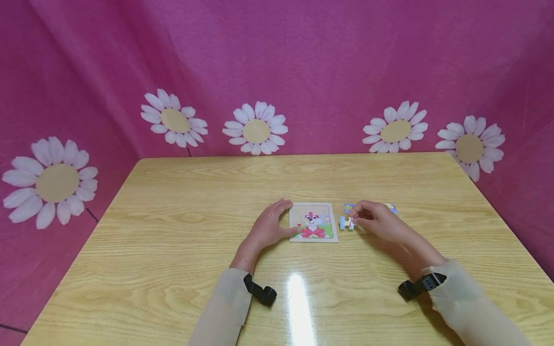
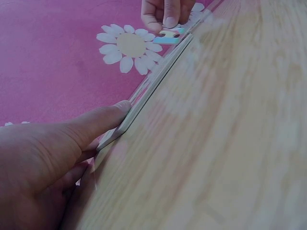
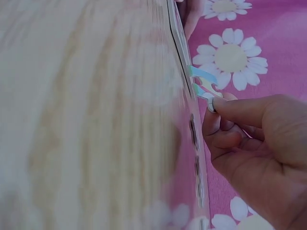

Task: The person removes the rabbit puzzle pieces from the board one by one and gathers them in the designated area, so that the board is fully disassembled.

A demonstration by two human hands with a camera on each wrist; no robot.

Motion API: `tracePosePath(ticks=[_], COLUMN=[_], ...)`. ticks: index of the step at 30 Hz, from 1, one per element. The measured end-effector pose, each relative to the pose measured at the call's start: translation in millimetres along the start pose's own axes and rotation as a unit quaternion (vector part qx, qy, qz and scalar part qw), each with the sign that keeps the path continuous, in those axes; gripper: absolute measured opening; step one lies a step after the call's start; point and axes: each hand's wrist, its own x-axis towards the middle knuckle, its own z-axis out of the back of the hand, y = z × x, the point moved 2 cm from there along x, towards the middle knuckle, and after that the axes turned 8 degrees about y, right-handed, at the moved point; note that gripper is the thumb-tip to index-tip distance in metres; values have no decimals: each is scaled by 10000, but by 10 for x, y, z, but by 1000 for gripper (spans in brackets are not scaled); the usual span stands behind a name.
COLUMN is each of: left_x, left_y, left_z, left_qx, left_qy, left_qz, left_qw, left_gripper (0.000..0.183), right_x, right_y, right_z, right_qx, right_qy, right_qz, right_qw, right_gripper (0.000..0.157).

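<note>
A small square puzzle board [image 1: 313, 239] with a pale rim shows a pink-and-white cartoon animal on green. My left hand [image 1: 270, 226] spreads along its left side, the thumb [image 2: 108, 116] resting on the board and the other fingertips by its far left corner. To the right of the board, my right hand [image 1: 378, 221] pinches a jigsaw piece [image 1: 347, 223] between thumb and finger. Light blue edges and a pale yellow middle mark this notched piece [image 3: 204, 74], tilted up in the right wrist view. My fingers hide part of it.
Beyond the right hand lie more puzzle pieces, one blue and yellow [image 1: 348, 208] and another [image 1: 391, 207] partly covered by the hand. They rest on a wood-grain table [image 1: 195, 202]. A magenta curtain [image 1: 324, 62] with large daisies hangs behind it.
</note>
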Motion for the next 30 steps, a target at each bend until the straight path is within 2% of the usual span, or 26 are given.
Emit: tracePosePath(ticks=[10,18,30], left_x=[-22,-29,-34], left_y=[13,27,35], left_z=[3,-1,-1], left_qx=[-2,-2,-36], left_qy=[-18,-20,-44], left_qz=[-33,-13,-9], left_qw=[10000,10000,10000], left_gripper=[76,77,78], right_x=[-50,-58,-11], right_y=[-103,-89,-97], right_z=[20,21,27], right_qx=[32,156,-189], right_qy=[27,101,41], right_qz=[137,130,10], right_qw=[9999,9997,9998], right_gripper=[4,3,3])
